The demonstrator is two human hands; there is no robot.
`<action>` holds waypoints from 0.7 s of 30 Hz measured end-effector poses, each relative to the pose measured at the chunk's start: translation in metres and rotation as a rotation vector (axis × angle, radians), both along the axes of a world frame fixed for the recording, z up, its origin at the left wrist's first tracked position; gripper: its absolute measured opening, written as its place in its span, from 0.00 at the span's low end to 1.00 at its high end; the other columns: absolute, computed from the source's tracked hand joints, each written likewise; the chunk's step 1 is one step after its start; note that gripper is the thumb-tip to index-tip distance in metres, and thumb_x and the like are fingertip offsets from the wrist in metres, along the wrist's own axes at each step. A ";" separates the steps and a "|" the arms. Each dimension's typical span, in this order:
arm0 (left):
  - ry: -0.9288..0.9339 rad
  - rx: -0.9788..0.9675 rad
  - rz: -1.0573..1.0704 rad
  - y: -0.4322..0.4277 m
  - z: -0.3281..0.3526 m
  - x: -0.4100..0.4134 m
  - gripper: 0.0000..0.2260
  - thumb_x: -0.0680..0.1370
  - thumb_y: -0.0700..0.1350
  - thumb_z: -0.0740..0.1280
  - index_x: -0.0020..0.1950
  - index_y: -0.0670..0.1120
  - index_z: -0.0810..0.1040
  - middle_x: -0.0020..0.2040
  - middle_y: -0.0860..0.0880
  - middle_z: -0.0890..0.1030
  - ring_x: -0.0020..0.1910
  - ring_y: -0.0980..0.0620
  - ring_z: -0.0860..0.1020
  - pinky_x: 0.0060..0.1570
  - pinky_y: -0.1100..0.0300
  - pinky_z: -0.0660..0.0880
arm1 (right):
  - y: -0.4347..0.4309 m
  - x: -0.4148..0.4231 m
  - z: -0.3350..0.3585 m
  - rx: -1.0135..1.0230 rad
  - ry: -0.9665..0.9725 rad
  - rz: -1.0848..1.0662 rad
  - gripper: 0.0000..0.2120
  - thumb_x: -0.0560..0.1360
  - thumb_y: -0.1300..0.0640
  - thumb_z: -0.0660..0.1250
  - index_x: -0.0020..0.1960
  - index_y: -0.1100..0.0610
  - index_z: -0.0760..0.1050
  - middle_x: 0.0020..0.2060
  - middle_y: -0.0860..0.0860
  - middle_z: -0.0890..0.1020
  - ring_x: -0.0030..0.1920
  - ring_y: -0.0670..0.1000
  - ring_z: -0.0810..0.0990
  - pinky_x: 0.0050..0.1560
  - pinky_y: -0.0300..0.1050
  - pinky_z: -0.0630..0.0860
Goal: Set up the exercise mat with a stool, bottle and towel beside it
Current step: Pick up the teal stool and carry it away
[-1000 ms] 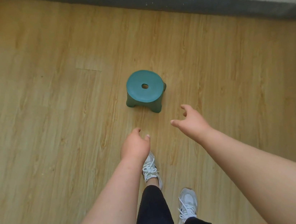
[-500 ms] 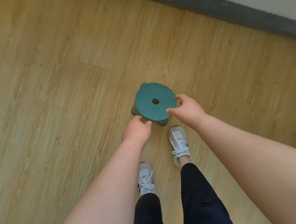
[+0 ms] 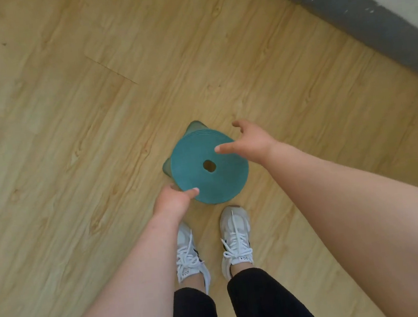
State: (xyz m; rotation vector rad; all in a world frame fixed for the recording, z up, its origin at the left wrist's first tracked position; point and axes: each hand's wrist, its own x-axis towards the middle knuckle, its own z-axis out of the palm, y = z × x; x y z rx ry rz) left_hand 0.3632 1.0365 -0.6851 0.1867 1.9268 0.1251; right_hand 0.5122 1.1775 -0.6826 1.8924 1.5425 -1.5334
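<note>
Both bare forearms are reaching forward and down from the lower edge of the view, converging ahead of the feet. The left hand (image 3: 173, 201) is curling at the near left rim of the stool (image 3: 210, 167), thumb lying over the seat's edge, the fingers tucked out of sight beneath. The right hand (image 3: 249, 141) is hovering spread over the far right rim, thumb pointing inward, fingers splayed and not gripping.
</note>
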 end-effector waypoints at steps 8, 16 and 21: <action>-0.251 0.069 0.404 -0.006 -0.095 0.008 0.12 0.70 0.49 0.75 0.49 0.49 0.76 0.51 0.53 0.82 0.45 0.57 0.78 0.45 0.60 0.70 | 0.010 -0.009 -0.095 -0.105 0.029 0.005 0.48 0.62 0.43 0.80 0.76 0.52 0.62 0.70 0.53 0.71 0.67 0.54 0.74 0.65 0.48 0.71; -0.425 0.109 0.672 -0.020 -0.106 0.002 0.22 0.71 0.41 0.74 0.63 0.43 0.75 0.54 0.47 0.83 0.51 0.51 0.82 0.55 0.56 0.77 | -0.002 -0.003 -0.103 -0.206 0.112 -0.129 0.32 0.63 0.46 0.80 0.64 0.52 0.74 0.54 0.49 0.83 0.50 0.50 0.83 0.53 0.49 0.79; -0.429 0.172 0.675 -0.031 -0.064 -0.024 0.21 0.71 0.41 0.74 0.63 0.44 0.75 0.51 0.49 0.84 0.45 0.54 0.83 0.39 0.64 0.78 | -0.010 -0.017 -0.059 -0.199 0.095 -0.124 0.32 0.64 0.47 0.80 0.62 0.53 0.70 0.53 0.49 0.80 0.50 0.47 0.80 0.46 0.46 0.77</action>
